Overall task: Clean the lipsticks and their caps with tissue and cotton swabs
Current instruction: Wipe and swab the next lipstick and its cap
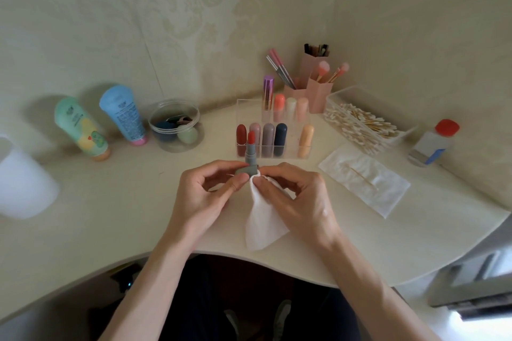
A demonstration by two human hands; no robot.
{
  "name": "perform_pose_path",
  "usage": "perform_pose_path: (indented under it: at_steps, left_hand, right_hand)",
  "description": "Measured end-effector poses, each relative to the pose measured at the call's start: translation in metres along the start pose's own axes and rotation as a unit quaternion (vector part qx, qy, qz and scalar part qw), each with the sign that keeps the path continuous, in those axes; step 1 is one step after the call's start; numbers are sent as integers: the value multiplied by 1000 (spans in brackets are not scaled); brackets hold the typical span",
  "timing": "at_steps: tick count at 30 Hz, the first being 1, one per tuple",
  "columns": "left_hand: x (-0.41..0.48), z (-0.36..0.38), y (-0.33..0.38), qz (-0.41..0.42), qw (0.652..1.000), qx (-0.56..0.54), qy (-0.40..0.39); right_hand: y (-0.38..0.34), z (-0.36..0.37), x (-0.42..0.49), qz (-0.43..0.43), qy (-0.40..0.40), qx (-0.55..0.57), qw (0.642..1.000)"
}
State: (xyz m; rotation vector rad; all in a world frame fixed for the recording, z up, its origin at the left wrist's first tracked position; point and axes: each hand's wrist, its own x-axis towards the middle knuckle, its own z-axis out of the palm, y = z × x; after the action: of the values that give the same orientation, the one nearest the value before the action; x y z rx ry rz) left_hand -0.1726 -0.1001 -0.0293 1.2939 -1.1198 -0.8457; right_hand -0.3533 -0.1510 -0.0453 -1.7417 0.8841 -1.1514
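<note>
Seemingly early: left hand (199,196) fingers (221,167) grip the uncapped grey lipstick (250,159), right hand (299,202) fingers pinch tissue (263,219) against its base; capped lipsticks (268,141) wait beyond.

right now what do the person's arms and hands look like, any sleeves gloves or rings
No gloves: the left hand and right hand show no rings, the wrists no watch or bracelet. The forearms are bare down to the picture's lower edge, with no sleeves in view.
</note>
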Motion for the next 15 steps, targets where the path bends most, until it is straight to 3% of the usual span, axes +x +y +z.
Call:
perform_pose_path:
  at_steps: [5, 10, 15]
  left_hand:
    - [-1, 2, 4, -59, 997, -39, -11]
    - [0, 0, 0, -18, 998, -53, -12]
    - [3, 2, 0, -30, 996, -82, 0]
  right_hand:
    - [-3, -1, -1, -25, 9, -18, 999]
    - [-1, 0, -2, -23, 0, -28, 999]
    - [-9, -1, 0, 30, -11, 81, 996]
